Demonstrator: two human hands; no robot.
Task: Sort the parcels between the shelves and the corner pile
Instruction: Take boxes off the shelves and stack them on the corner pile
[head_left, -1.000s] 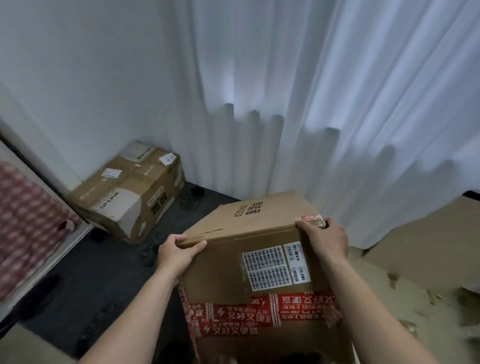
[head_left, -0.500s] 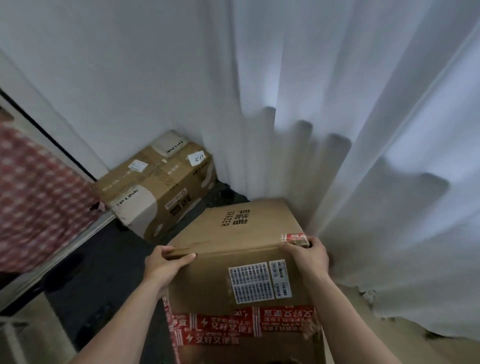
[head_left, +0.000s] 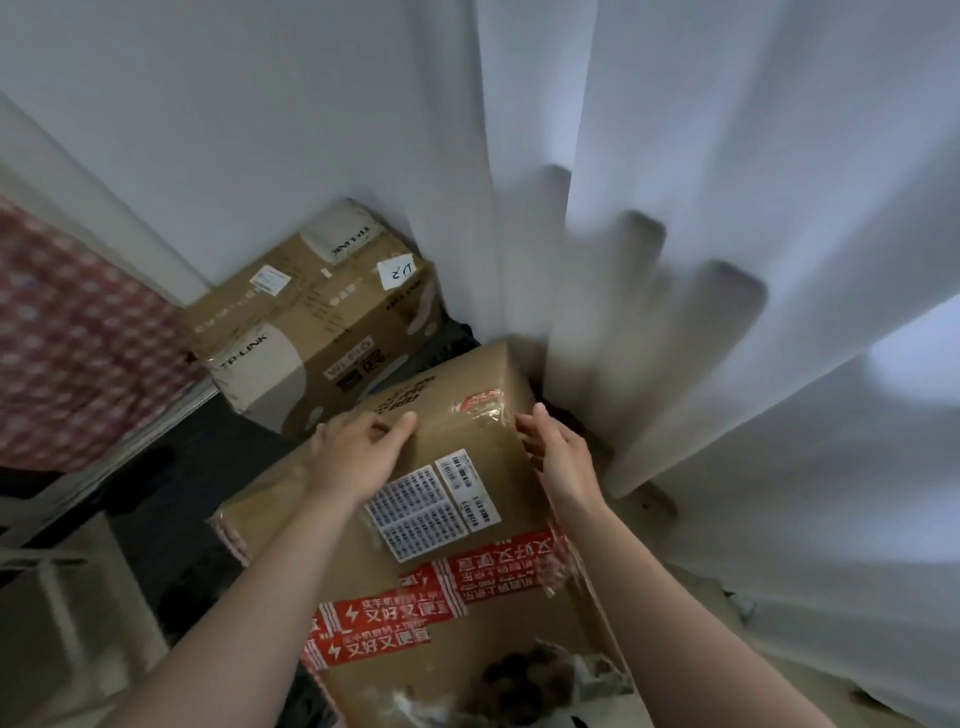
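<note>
- Since the previous frame the parcel has gone down and forward. It now sits low, just in front of the TP-LINK box, and its far corner is nearly at that box's near side.
- Both hands had gripped the parcel's upper edge; that grip has changed.
- Left hand: palm down on the parcel's upper face, fingers bent at the fold line. Cannot tell whether they hook the edge or only rest there (motion blur).
- Right hand: fingers straight and together, laid flat along the parcel's right edge, gripping nothing.
- Parcel: brown carton, tilted, with white barcode labels and red printed tape on the face toward the camera.
- TP-LINK box: on the dark floor, pushed into the corner against the wall.
- To the right of that box, white curtain, its folds touching the parcel's far right side.
- To the left of it, red checked cloth.
</note>
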